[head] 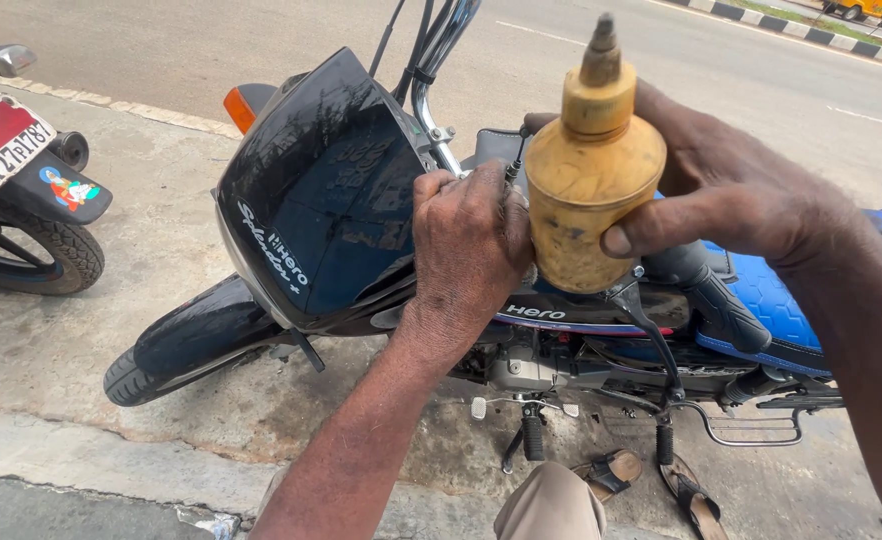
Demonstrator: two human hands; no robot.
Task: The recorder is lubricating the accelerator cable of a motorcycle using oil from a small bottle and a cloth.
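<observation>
Grimy yellow oil bottle (591, 175), upright, nozzle up

Two motorcycles, one black (321, 200) and one partly seen (21, 190), one yellow oil bottle (593, 190), two sandals (611, 470).

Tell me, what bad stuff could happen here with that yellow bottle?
The right hand holds the grimy bottle upright with only thumb and fingers, right above the motorbike; if it is slippery, it might drop onto the bike. Whatever is inside might drip onto the blue seat. The left hand is pressed in by the handlebar, so fingers might get pinched.
</observation>
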